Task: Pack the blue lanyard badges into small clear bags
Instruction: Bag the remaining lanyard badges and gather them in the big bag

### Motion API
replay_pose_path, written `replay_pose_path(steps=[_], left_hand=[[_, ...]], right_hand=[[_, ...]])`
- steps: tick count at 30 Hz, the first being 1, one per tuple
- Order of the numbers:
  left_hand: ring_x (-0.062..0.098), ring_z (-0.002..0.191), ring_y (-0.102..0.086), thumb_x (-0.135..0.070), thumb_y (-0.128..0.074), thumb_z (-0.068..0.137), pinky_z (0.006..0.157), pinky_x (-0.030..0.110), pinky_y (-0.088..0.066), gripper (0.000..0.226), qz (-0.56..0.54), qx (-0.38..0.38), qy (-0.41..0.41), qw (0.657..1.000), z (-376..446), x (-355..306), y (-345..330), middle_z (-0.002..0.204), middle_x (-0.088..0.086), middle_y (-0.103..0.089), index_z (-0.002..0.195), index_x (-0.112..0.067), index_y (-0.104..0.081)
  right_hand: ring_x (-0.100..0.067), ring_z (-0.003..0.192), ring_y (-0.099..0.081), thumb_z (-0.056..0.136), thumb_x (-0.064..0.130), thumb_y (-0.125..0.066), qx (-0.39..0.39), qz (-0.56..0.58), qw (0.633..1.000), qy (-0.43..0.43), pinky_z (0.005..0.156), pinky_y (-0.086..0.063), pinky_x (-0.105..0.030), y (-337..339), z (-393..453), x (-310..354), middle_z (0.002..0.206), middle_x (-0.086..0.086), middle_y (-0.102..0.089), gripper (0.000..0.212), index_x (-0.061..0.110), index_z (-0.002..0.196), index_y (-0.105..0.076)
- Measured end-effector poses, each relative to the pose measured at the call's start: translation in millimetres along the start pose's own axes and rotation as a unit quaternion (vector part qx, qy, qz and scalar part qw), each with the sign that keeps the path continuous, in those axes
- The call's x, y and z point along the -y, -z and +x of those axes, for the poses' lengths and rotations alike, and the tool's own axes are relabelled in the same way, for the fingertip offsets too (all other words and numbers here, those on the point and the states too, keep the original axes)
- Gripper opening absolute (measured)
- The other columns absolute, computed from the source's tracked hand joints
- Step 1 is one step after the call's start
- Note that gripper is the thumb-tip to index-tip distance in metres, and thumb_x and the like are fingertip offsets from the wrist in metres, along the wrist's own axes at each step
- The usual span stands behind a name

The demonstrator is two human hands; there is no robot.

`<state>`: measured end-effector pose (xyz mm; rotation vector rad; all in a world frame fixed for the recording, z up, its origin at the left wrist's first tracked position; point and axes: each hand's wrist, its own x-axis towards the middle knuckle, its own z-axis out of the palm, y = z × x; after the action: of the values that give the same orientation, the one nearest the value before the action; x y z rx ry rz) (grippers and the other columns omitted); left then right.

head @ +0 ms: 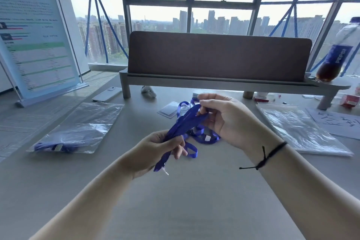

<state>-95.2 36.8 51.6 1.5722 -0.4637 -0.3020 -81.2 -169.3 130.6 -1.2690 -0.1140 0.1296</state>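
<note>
While both hands hover above the grey table (194,200), a folded bundle of blue lanyard (185,121) stretches between them. The left hand (155,152) curls its fingers round the lower end, where a loop of strap dangles; the right hand (224,117) pinches the upper end between thumb and fingertips. More blue lanyards (206,134) lie on the table just behind, beside what looks like a clear badge holder (169,111), though blur makes it uncertain. To the left rests a packed clear bag (78,128); a stack of empty bags (300,130) sits right.
</note>
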Motion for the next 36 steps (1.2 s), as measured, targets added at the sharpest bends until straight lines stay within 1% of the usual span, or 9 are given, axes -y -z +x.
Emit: replay_pose_path(steps=[4, 7, 11, 15, 18, 23, 28, 31, 36], left_hand=[[0.019, 0.053, -0.055, -0.024, -0.058, 0.099, 0.060, 0.027, -0.048, 0.020, 0.083, 0.025, 0.029, 0.996, -11, 11, 7, 0.059, -0.002, -0.045, 0.097, -0.005, -0.062], [0.016, 0.048, -0.039, -0.024, -0.062, 0.099, 0.047, 0.025, -0.036, 0.013, 0.186, 0.027, 0.044, 0.981, -12, 26, 8, 0.057, -0.003, -0.039, 0.101, -0.011, -0.064], [0.018, 0.067, -0.049, -0.045, -0.067, 0.091, 0.067, 0.033, -0.041, 0.019, 0.281, 0.056, 0.007, 0.958, -16, 49, 5, 0.078, 0.019, -0.059, 0.109, -0.037, -0.071], [0.006, 0.080, -0.055, -0.039, -0.060, 0.097, 0.076, 0.025, -0.046, 0.028, 0.427, 0.032, -0.073, 0.901, -21, 63, 10, 0.079, -0.009, -0.057, 0.120, -0.055, -0.062], [-0.001, 0.087, -0.056, -0.045, -0.052, 0.096, 0.083, 0.029, -0.050, 0.032, 0.506, 0.020, -0.070, 0.860, -30, 70, 12, 0.087, -0.016, -0.054, 0.126, -0.050, -0.062], [0.000, 0.093, -0.053, -0.051, -0.046, 0.097, 0.087, 0.022, -0.046, 0.037, 0.499, -0.039, -0.120, 0.858, -42, 86, 11, 0.094, -0.018, -0.054, 0.126, -0.041, -0.067], [-0.001, 0.110, -0.043, -0.069, -0.029, 0.090, 0.102, 0.024, -0.031, 0.053, 0.541, -0.040, -0.075, 0.837, -46, 85, 9, 0.114, -0.026, -0.048, 0.131, -0.052, -0.059], [-0.001, 0.112, -0.047, -0.074, -0.037, 0.088, 0.105, 0.028, -0.035, 0.058, 0.503, -0.048, -0.072, 0.860, -42, 83, 11, 0.114, -0.026, -0.053, 0.131, -0.044, -0.062], [0.006, 0.104, -0.062, -0.030, -0.061, 0.098, 0.091, 0.026, -0.049, 0.018, 0.320, -0.162, -0.058, 0.932, -21, 71, 23, 0.104, -0.012, -0.070, 0.109, -0.031, -0.075]], right_hand=[[-0.016, 0.061, -0.057, 0.090, -0.002, -0.063, -0.007, -0.078, 0.996, -0.048, 0.073, -0.049, -0.035, 41, -20, -27, 0.066, -0.006, -0.061, 0.013, 0.009, 0.093, -0.069], [-0.014, 0.060, -0.051, 0.086, 0.001, -0.069, -0.015, -0.180, 0.982, -0.050, 0.063, -0.043, -0.029, 67, -37, -58, 0.065, -0.004, -0.059, 0.011, 0.011, 0.084, -0.069], [-0.010, 0.054, -0.047, 0.084, 0.018, -0.078, -0.035, -0.335, 0.940, -0.054, 0.052, -0.037, -0.020, 80, -55, -100, 0.059, 0.004, -0.059, 0.008, 0.014, 0.078, -0.075], [0.001, 0.053, -0.055, 0.085, 0.026, -0.077, -0.041, -0.438, 0.898, -0.015, 0.054, -0.041, -0.015, 81, -63, -114, 0.062, 0.014, -0.069, 0.009, 0.025, 0.076, -0.077], [-0.002, 0.066, -0.058, 0.085, 0.033, -0.076, -0.033, -0.527, 0.849, 0.026, 0.061, -0.043, -0.015, 84, -70, -121, 0.074, 0.022, -0.067, 0.017, 0.040, 0.070, -0.073], [-0.001, 0.079, -0.057, 0.083, 0.039, -0.075, -0.041, -0.576, 0.814, 0.068, 0.065, -0.039, -0.013, 88, -81, -128, 0.087, 0.019, -0.059, 0.020, 0.050, 0.068, -0.070], [0.005, 0.086, -0.057, 0.080, 0.039, -0.078, -0.050, -0.583, 0.807, 0.082, 0.070, -0.039, -0.011, 93, -84, -129, 0.098, 0.023, -0.057, 0.006, 0.043, 0.084, -0.075], [-0.002, 0.067, -0.053, 0.079, 0.044, -0.079, -0.062, -0.541, 0.834, 0.088, 0.064, -0.039, -0.010, 93, -84, -129, 0.099, 0.022, -0.061, 0.020, 0.046, 0.097, -0.071], [-0.004, 0.045, -0.038, 0.088, 0.028, -0.074, -0.158, -0.363, 0.915, 0.084, 0.047, -0.035, -0.014, 92, -69, -117, 0.066, 0.011, -0.065, 0.003, 0.030, 0.085, -0.075]])
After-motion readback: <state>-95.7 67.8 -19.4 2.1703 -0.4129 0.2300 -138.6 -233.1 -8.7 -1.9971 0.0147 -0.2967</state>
